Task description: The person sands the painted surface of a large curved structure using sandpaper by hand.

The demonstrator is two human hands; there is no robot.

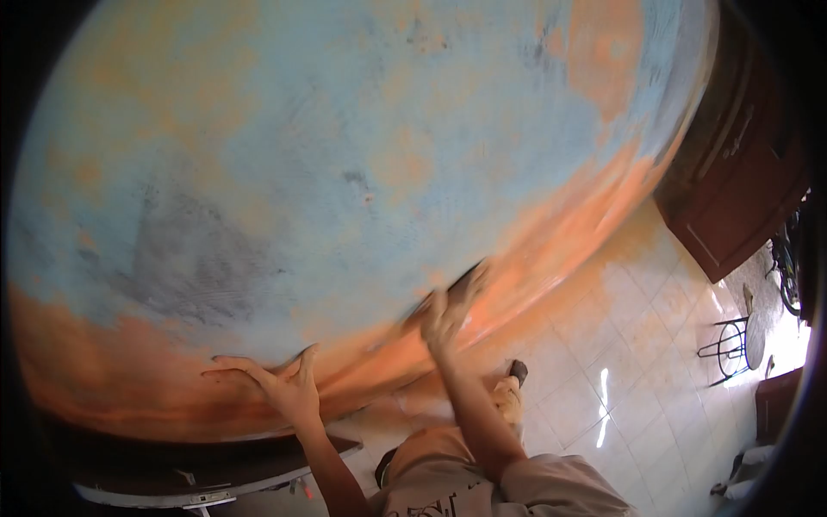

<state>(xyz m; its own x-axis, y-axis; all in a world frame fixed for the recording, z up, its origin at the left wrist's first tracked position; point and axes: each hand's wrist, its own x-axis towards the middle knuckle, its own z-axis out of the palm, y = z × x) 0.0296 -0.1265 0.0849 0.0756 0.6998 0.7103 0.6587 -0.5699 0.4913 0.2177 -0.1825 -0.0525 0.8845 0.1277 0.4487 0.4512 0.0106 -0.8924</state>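
A large curved panel (pixel 319 172), mottled pale blue, grey and orange, fills most of the head view. Low on its orange edge, my left hand (pixel 289 392) rests with fingers and thumb spread, holding nothing. Farther right, my right hand (pixel 452 314) grips a dark, flat, narrow block (pixel 468 280) against the panel, where the blue meets the orange. The fingers lie over the block and hide part of it. The block's underside is not visible.
Orange dust covers part of the tiled floor (pixel 603 345). At the right stand a reddish-brown cabinet (pixel 732 207) and a round stool (pixel 755 340). A metal-edged stand (pixel 215 497) is at the lower left, below the panel. My shoe (pixel 518 371) shows on the floor.
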